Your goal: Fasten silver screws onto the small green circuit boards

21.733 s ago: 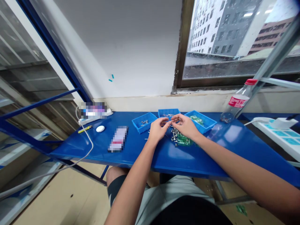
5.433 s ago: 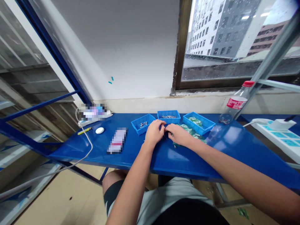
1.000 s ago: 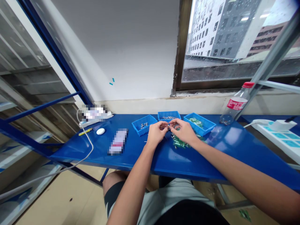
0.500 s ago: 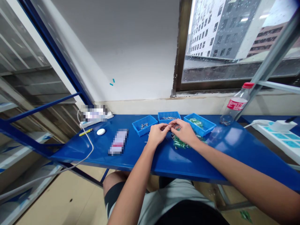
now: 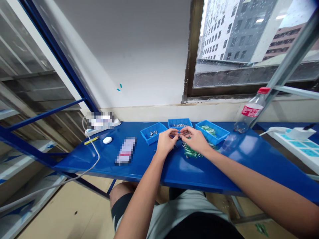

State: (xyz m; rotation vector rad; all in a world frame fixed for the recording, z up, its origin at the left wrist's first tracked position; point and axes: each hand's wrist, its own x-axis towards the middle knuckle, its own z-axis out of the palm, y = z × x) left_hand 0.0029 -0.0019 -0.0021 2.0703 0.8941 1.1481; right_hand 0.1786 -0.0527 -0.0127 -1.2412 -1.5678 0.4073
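My left hand (image 5: 167, 140) and my right hand (image 5: 192, 138) meet fingertip to fingertip above the blue table, both pinched closed. Whatever sits between the fingers is too small and covered to name. Under and beside my right hand lies a pile of small green pieces (image 5: 191, 153). Behind the hands stand three blue bins: the left bin (image 5: 149, 141) has a few small metal parts (image 5: 153, 133), the middle bin (image 5: 171, 121) has thin metal pieces (image 5: 179, 125), and the right bin (image 5: 222, 135) has green pieces (image 5: 208, 130).
On the left of the blue table (image 5: 147, 166) lie a blurred-out phone-like object (image 5: 126, 150), a white oval object (image 5: 107, 140), a yellow cutter (image 5: 91, 140) and a white cable (image 5: 97, 156). A red-capped bottle (image 5: 251, 111) and a power strip (image 5: 302, 146) stand on the right.
The fingers of both hands have shifted slightly, with a little more gap between the upper fingers. Forearms, bins and the green pile look the same.
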